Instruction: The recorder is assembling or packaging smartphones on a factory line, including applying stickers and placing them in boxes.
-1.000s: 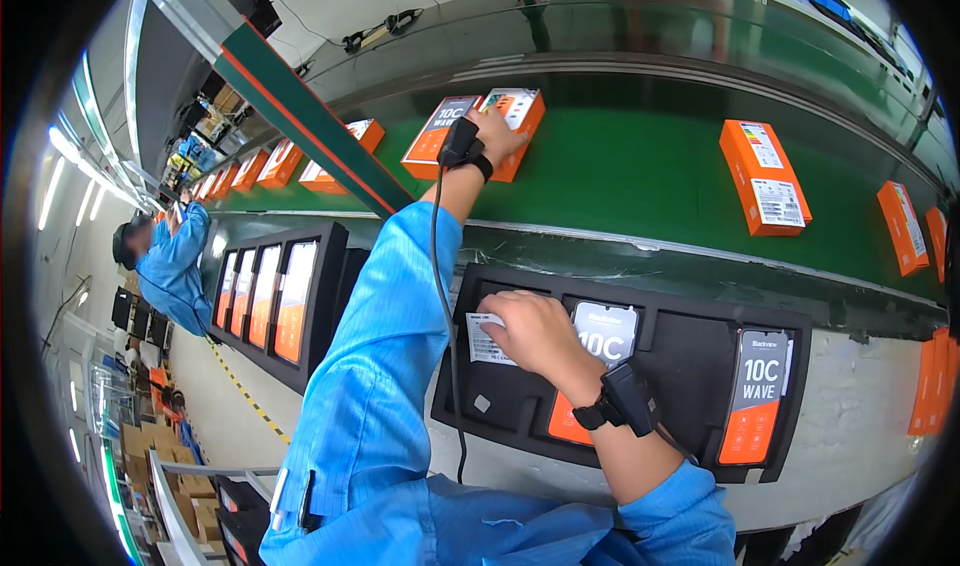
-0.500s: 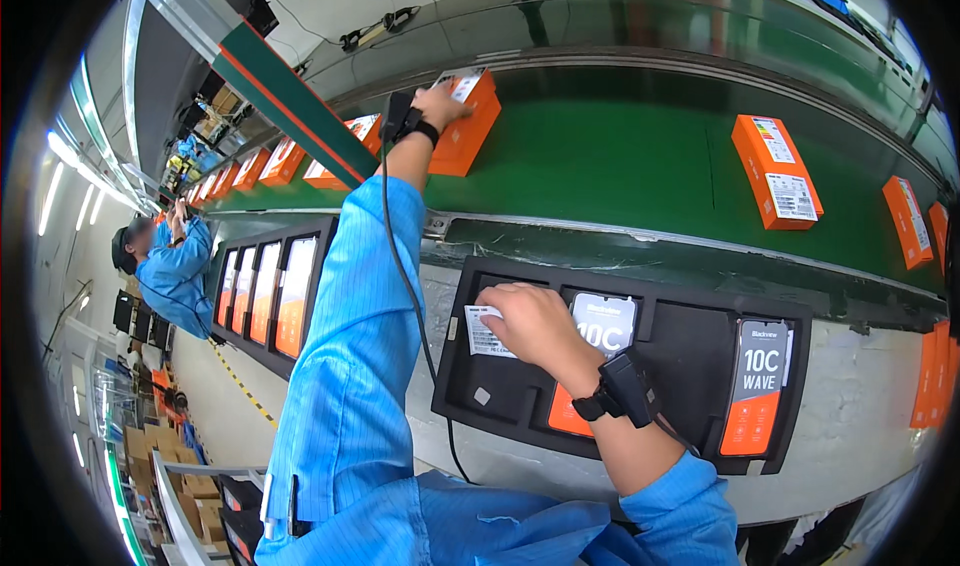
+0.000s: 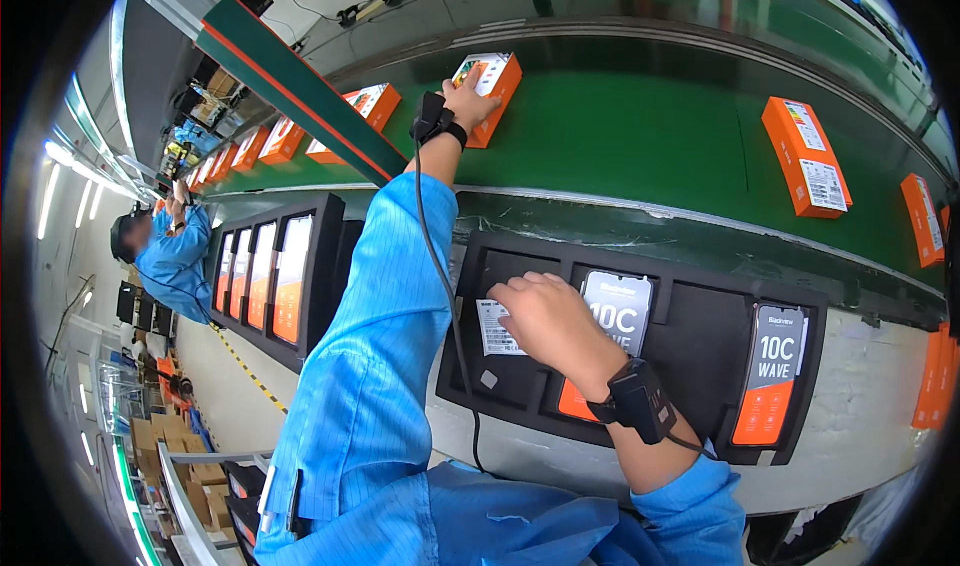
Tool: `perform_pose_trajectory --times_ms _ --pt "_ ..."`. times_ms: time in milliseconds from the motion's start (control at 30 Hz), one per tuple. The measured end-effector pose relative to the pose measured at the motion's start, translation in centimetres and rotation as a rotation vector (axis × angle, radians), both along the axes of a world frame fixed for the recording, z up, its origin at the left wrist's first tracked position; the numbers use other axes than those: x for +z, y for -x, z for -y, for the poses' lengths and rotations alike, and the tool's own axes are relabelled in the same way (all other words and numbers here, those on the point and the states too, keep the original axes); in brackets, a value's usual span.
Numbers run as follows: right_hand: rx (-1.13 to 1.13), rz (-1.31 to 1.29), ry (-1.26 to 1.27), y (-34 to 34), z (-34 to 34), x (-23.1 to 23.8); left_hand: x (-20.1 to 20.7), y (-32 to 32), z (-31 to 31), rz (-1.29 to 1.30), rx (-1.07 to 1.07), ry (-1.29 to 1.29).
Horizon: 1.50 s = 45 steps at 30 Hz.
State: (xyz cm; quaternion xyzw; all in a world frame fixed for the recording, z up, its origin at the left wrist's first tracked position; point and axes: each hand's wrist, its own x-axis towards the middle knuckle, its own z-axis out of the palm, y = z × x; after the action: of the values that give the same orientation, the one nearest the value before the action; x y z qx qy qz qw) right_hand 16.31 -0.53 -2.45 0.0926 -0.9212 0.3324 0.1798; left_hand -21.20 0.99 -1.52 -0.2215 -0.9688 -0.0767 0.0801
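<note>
Fingertips of our left hand (image 3: 472,94) are laid over the near end of an orange box (image 3: 489,94) on the green conveyor belt (image 3: 640,136), fingers loosely spread across its printed top and thumb at its side; we'd call it a grip, though at this reach the view is too small to say whether the box is lifted or only pinned. Our right hand (image 3: 548,318) hangs over the black foam tray (image 3: 690,356), fingers curled down and close together onto a small white label card (image 3: 497,327) lying in the tray's left pocket, just beside a phone (image 3: 612,316) partly hidden under our knuckles. A second phone (image 3: 770,376) sits in the next pocket, well apart from either hand.

Working outward: both wrists wear black bands, and a thin cable runs down our blue left sleeve. More orange boxes (image 3: 806,158) ride the belt to the right, with others lined up to the left. Another tray of phones (image 3: 275,276) stands on our left, and a co-worker in blue (image 3: 170,256) is busy farther along the line.

We judge the step in hand to be fetching one box off the belt while the right hand readies the card. Next, we reckon, the box needs drawing back toward the tray without clipping the belt's edge, and the right fingers must get a clean pinch on that flat card.
</note>
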Motion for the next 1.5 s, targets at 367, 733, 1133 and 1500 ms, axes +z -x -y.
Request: perform_pose_trajectory --times_ms 367,733,1133,1500 --pt "-0.025 0.168 0.440 0.3 -1.0 2.7 4.2 -0.5 1.7 1.203 -0.174 -1.061" --pt "-0.466 -0.059 1.032 -1.2 -7.2 2.2 0.6 -14.3 1.8 -0.239 -0.305 -0.699" --pt "-0.487 0.068 0.488 8.8 -11.9 9.2 -2.3 -10.6 1.8 -0.118 -0.062 -1.015" --pt "-0.676 -0.055 0.108 14.1 -20.0 4.6 0.3 -12.1 3.4 0.451 -0.289 -1.296"
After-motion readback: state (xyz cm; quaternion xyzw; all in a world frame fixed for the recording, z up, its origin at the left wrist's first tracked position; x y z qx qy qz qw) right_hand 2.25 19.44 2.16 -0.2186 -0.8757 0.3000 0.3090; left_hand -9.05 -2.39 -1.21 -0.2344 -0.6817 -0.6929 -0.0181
